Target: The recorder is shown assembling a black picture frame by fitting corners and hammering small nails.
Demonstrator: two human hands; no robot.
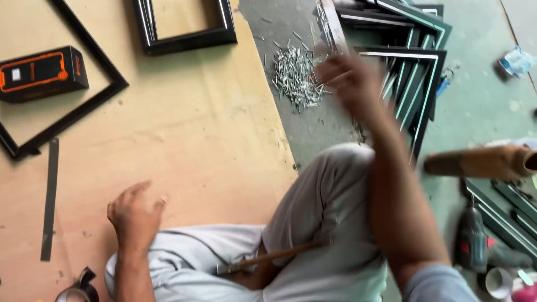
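My right hand is blurred with motion, reaching out over the heap of small metal nails on the grey floor, beside a stack of dark picture frames. Whether it holds any nails I cannot make out. My left hand rests loosely curled on the plywood sheet, holding nothing. A wooden-handled hammer lies across my lap on my light grey trousers.
A black frame and a larger thin black frame lie on the plywood, with a black and orange box and a metal ruler. At the right stand a power drill, a wooden handle and more frames.
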